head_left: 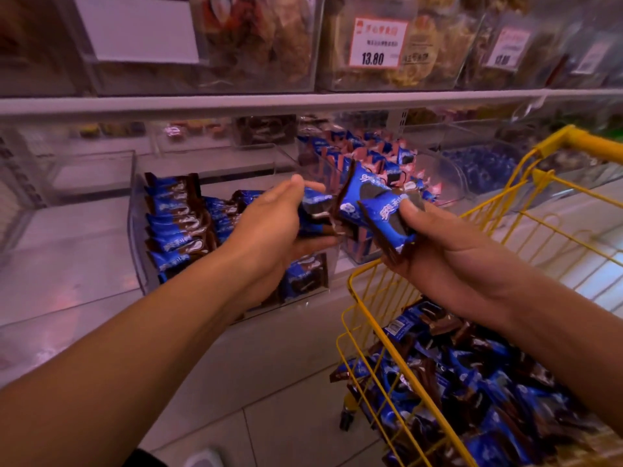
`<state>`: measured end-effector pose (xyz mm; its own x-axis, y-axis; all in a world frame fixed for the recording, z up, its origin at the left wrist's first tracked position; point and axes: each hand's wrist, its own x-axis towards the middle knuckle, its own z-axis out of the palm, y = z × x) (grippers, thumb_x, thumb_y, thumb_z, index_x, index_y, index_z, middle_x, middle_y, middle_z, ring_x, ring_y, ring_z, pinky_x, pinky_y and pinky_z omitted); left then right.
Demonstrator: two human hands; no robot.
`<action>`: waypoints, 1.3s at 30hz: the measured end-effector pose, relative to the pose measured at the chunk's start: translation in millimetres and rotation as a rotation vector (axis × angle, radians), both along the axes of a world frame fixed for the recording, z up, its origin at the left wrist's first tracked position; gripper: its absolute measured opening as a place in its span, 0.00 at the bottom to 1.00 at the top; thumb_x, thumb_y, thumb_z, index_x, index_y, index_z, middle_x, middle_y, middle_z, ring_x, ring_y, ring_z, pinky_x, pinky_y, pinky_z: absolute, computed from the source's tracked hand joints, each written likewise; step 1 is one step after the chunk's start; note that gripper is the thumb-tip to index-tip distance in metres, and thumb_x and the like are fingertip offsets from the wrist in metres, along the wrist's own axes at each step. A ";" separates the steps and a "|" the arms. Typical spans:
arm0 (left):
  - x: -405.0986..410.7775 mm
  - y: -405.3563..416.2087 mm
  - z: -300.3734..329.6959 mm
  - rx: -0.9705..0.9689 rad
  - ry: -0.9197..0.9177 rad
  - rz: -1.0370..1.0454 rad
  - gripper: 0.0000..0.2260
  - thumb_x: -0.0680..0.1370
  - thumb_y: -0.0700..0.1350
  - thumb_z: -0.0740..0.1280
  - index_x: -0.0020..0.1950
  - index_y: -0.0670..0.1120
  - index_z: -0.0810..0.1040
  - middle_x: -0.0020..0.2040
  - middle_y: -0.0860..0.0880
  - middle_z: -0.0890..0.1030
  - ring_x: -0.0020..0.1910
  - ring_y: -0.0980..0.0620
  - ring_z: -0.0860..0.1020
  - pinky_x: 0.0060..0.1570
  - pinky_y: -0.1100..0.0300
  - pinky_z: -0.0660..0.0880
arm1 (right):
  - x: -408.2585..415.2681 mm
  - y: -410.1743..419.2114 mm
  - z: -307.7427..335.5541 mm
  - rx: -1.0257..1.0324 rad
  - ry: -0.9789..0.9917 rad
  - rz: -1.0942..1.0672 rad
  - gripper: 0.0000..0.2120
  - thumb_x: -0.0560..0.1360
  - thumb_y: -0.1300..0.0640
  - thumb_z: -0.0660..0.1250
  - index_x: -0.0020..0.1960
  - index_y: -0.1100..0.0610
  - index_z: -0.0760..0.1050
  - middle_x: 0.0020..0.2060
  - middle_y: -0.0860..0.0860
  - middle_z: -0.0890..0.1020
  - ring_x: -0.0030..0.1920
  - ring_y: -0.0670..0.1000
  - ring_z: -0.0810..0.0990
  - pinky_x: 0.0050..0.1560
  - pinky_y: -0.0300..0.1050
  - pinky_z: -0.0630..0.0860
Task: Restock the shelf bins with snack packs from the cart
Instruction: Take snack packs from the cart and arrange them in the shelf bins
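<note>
Single head-worn wide-angle view.
Looks forward and down, close on both forearms; shelf (pixel 303 102) fills upper frame, cart (pixel 367 335) lower right.

The left grip (pixel 269 227) curls round a blue-and-brown foil snack pack (pixel 317 210), and just beside it the right grip (pixel 438 251) pinches two more blue foil packs (pixel 377 210) under its thumb. Behind the left grip stands a clear plastic shelf bin (pixel 138 230) with a neat row of packs (pixel 175 220). Below the right grip, a yellow wire cart (pixel 357 311) holds a loose heap of packs (pixel 488 382).
</note>
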<state>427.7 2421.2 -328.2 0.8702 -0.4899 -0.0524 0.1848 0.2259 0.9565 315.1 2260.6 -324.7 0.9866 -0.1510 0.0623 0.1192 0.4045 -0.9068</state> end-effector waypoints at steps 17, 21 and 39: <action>71.2 129.4 12.8 -0.035 -0.534 0.543 0.10 0.72 0.43 0.75 0.47 0.51 0.75 0.46 0.47 0.84 0.50 0.41 0.84 0.47 0.44 0.81 | 112.6 101.4 8.8 -0.401 0.067 0.032 0.07 0.71 0.65 0.74 0.45 0.56 0.79 0.40 0.52 0.84 0.40 0.48 0.83 0.38 0.37 0.77; 76.9 142.8 -0.4 0.091 -0.613 0.512 0.10 0.71 0.45 0.75 0.45 0.54 0.75 0.47 0.48 0.84 0.49 0.46 0.84 0.49 0.40 0.81 | 121.6 121.2 -11.3 -0.689 0.102 0.262 0.11 0.68 0.65 0.78 0.48 0.60 0.81 0.42 0.57 0.86 0.42 0.50 0.85 0.43 0.39 0.81; 59.8 138.0 0.8 0.291 -0.678 0.292 0.17 0.65 0.53 0.80 0.45 0.52 0.75 0.45 0.52 0.85 0.44 0.55 0.84 0.40 0.54 0.83 | 128.5 93.2 23.3 -0.747 -0.124 0.103 0.14 0.65 0.54 0.74 0.49 0.56 0.80 0.40 0.52 0.86 0.39 0.46 0.84 0.36 0.38 0.79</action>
<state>487.5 2559.2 -327.4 0.8494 -0.2851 0.4441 -0.4874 -0.1010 0.8673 443.6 2353.9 -301.4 0.9724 0.0677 0.2232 0.2332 -0.2961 -0.9262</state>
